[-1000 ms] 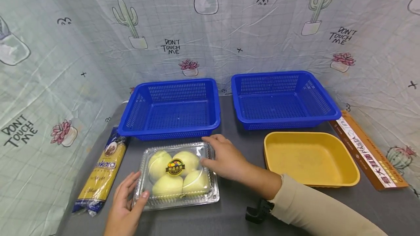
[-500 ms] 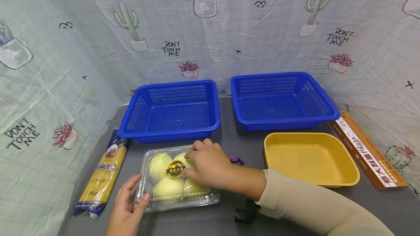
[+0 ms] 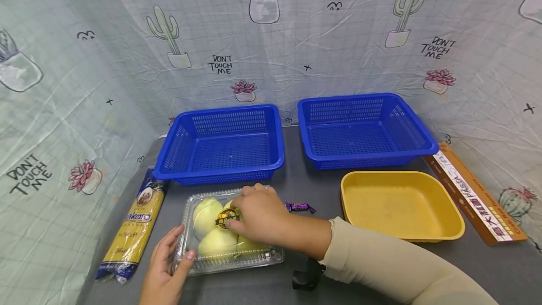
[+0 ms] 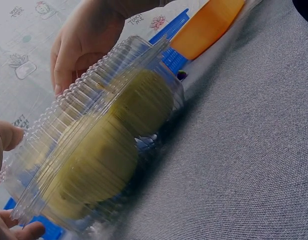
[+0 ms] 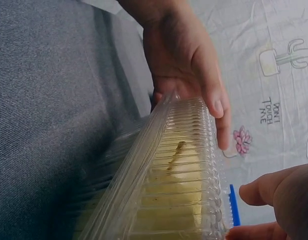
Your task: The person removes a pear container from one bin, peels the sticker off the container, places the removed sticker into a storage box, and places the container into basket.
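Observation:
A clear plastic fruit box (image 3: 211, 244) with several pale green fruits and a round sticker lies on the grey table near the front left. My left hand (image 3: 179, 248) grips its front left corner, with the thumb on the lid. My right hand (image 3: 237, 213) lies across the lid, its fingertips bent down at the sticker. In the left wrist view the fruit box (image 4: 104, 150) fills the frame with the right hand (image 4: 84, 40) over its far side. The right wrist view shows the ribbed lid (image 5: 178, 185) and the left hand (image 5: 188, 65) holding the far edge.
Two blue baskets (image 3: 220, 173) (image 3: 368, 160) stand side by side at the back. A yellow tray (image 3: 459, 229) sits on the right, with a long pasta box (image 3: 474, 196) beyond it. A spaghetti packet (image 3: 131, 225) lies on the left. A purple candy (image 3: 298, 207) lies beside the fruit box.
My right hand slid left from the box's right edge onto the middle of the lid, uncovering the purple candy. The left hand stayed at the corner.

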The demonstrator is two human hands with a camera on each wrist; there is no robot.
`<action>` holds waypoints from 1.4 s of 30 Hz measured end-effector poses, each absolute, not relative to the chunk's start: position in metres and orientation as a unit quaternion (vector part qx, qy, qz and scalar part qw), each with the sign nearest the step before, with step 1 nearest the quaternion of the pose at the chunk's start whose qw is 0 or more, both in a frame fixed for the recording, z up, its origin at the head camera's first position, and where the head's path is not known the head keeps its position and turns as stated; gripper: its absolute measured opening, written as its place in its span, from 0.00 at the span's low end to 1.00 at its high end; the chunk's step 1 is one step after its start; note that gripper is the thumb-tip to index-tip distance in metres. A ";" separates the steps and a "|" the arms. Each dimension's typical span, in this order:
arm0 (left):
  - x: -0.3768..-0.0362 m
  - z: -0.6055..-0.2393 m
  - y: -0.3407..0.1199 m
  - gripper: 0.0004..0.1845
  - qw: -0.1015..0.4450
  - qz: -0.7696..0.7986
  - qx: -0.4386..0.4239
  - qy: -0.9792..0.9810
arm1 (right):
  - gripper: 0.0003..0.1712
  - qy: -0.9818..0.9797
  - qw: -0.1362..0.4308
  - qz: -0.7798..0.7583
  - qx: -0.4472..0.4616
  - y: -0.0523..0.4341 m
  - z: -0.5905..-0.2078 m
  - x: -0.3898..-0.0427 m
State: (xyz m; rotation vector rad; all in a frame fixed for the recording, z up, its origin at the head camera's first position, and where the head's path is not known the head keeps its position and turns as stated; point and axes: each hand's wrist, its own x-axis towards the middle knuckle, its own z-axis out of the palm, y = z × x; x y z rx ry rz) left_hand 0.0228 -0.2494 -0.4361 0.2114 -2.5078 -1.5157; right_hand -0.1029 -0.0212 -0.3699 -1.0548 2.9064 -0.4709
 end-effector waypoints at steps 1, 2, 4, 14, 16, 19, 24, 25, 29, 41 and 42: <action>0.023 -0.436 -0.249 0.31 0.103 -0.514 0.070 -0.849 | 0.18 0.929 0.004 -0.157 -0.336 -0.021 -0.370 -0.103; 0.023 -0.436 -0.249 0.31 0.104 -0.513 0.069 -0.849 | 0.17 0.928 0.001 -0.164 -0.336 -0.021 -0.371 -0.103; 0.023 -0.437 -0.249 0.31 0.103 -0.511 0.070 -0.851 | 0.15 0.925 -0.005 -0.179 -0.336 -0.022 -0.373 -0.103; 0.023 -0.439 -0.250 0.32 0.087 -0.506 0.081 -0.855 | 0.09 0.909 -0.051 -0.236 -0.341 -0.023 -0.384 -0.106; 0.023 -0.439 -0.250 0.32 0.083 -0.505 0.083 -0.855 | 0.10 0.907 -0.058 -0.246 -0.338 -0.023 -0.387 -0.106; 0.023 -0.439 -0.251 0.33 0.077 -0.503 0.086 -0.856 | 0.11 0.904 -0.065 -0.260 -0.332 -0.024 -0.389 -0.107; 0.023 -0.439 -0.251 0.33 0.073 -0.501 0.090 -0.857 | 0.12 0.902 -0.064 -0.275 -0.326 -0.025 -0.389 -0.109; 0.023 -0.439 -0.251 0.33 0.073 -0.501 0.090 -0.858 | 0.13 0.901 -0.062 -0.279 -0.326 -0.025 -0.389 -0.109; 0.023 -0.438 -0.251 0.33 0.070 -0.501 0.093 -0.858 | 0.12 0.895 -0.052 -0.298 -0.328 -0.025 -0.388 -0.109; 0.022 -0.436 -0.252 0.34 0.062 -0.499 0.092 -0.860 | 0.11 0.884 -0.042 -0.330 -0.329 -0.027 -0.382 -0.109; 0.022 -0.436 -0.252 0.34 0.063 -0.499 0.091 -0.860 | 0.11 0.882 -0.041 -0.333 -0.329 -0.027 -0.382 -0.109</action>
